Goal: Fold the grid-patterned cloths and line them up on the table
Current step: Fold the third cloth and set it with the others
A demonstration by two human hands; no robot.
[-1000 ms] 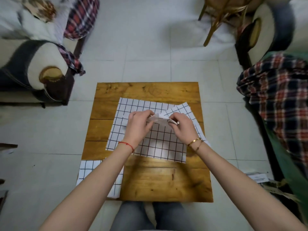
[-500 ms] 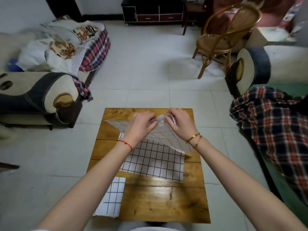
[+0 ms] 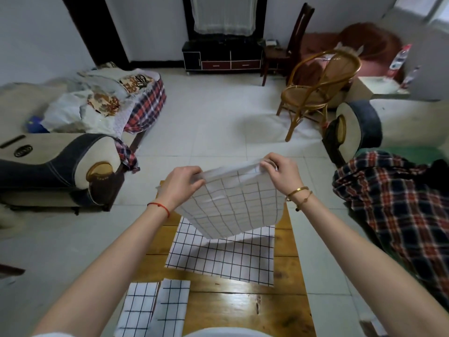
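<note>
A white grid-patterned cloth hangs in the air above the wooden table. My left hand pinches its upper left corner and my right hand pinches its upper right corner. Below it another grid cloth lies flat on the table. Two folded grid cloths lie side by side at the table's near left corner, partly over the edge.
Sofa armrests stand left and right of the table. A plaid blanket covers the right sofa. A rattan chair stands on the tiled floor beyond, with a dark cabinet at the far wall.
Both hands have lifted the top cloth off the table and moved apart, stretching its upper edge between them. My head has tilted up, showing more of the room.
</note>
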